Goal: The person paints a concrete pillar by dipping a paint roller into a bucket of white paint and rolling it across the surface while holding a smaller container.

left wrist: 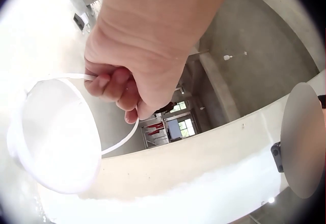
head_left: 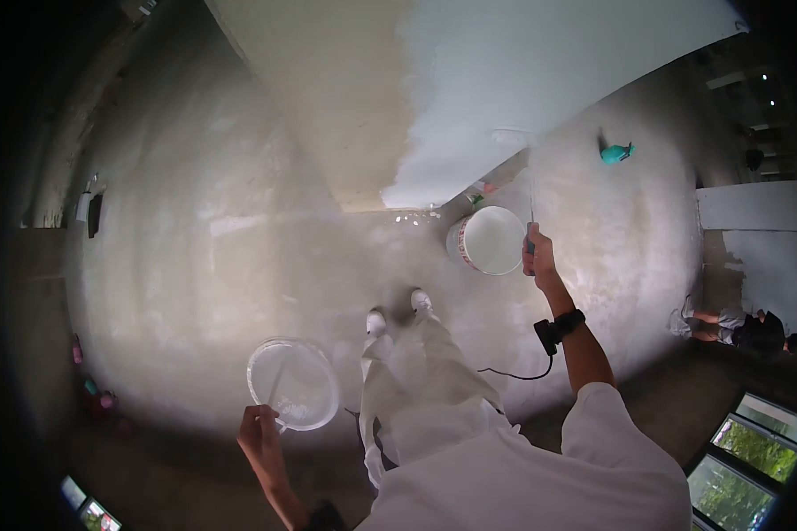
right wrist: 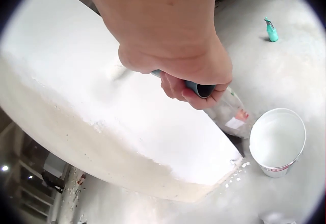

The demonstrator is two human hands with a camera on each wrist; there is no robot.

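By its thin white handle (left wrist: 119,143), my left hand (head_left: 259,434) holds a white bucket (head_left: 336,389), its fingers curled round the handle. In the left wrist view the bucket (left wrist: 23,155) hangs tilted beside the hand, its inside washed out by glare. My right hand (head_left: 540,252) grips the dark handle of a paint roller (right wrist: 201,89). From that grip a thin rod reaches up to the pale roller head (head_left: 510,136), which overlaps the painted side of a wall (head_left: 478,80) in the head view. Fresh white coating borders a beige bare strip there.
A larger white bucket (head_left: 461,243) with red lettering stands on the floor by the wall's end. Near it lie white spatters (head_left: 407,219) and a clear bag (right wrist: 224,114). Farther off are a green bottle (head_left: 616,153) and another person (head_left: 753,331) at the right.
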